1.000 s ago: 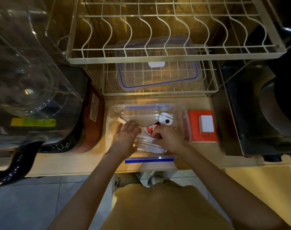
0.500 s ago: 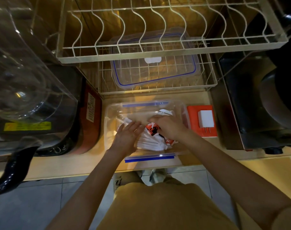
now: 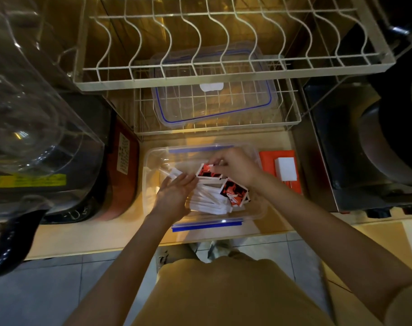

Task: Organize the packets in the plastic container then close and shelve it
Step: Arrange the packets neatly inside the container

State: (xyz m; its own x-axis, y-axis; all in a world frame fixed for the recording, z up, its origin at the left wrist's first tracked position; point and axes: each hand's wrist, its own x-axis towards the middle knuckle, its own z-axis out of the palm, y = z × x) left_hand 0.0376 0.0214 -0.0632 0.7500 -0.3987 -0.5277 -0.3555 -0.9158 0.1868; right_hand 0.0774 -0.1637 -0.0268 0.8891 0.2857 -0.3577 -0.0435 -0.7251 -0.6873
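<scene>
Lying heaped in the clear container (image 3: 151,161), red-and-white packets (image 3: 233,191).

floor: grey tiles (image 3: 47,290) | counter: pale wood (image 3: 83,238) | rack: white wire (image 3: 223,67) | light: warm, dim

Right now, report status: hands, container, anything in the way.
Right hand pinching a red packet; left hand open, steadying the white packets. Container open on the counter, lid on the rack. Nothing in the way.

Light: dim, warm yellow, brightest behind the dish rack (image 3: 233,67)
Glare: blender jar (image 3: 31,114)
Edges: bowed, dark, soft
</scene>
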